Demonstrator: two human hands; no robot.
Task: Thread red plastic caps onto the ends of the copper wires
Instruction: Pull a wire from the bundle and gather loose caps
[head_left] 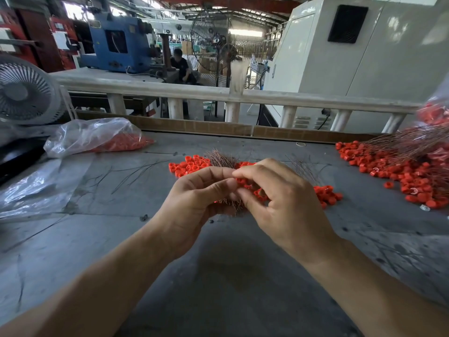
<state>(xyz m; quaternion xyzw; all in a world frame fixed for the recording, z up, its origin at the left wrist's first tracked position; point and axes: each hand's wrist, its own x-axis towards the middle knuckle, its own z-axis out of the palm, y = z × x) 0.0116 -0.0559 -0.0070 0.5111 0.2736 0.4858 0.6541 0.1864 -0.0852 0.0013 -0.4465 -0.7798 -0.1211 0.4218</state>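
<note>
My left hand [194, 203] grips a bundle of thin copper wires [222, 158] that sticks out above and below its fist. My right hand [279, 200] meets it from the right and pinches a red plastic cap [243, 182] at the left fingertips, with more caps cupped under its fingers. Behind both hands a small heap of loose red caps [188, 166] lies on the grey table [230, 263]. Exactly how the cap sits on a wire is hidden by my fingers.
A large pile of capped wires [408, 166] spreads over the table's right side. A plastic bag of red caps [97, 139] lies at the back left, a flat empty bag [36, 190] in front of it. A white fan [26, 93] stands far left. Stray wires [136, 171] lie left of centre.
</note>
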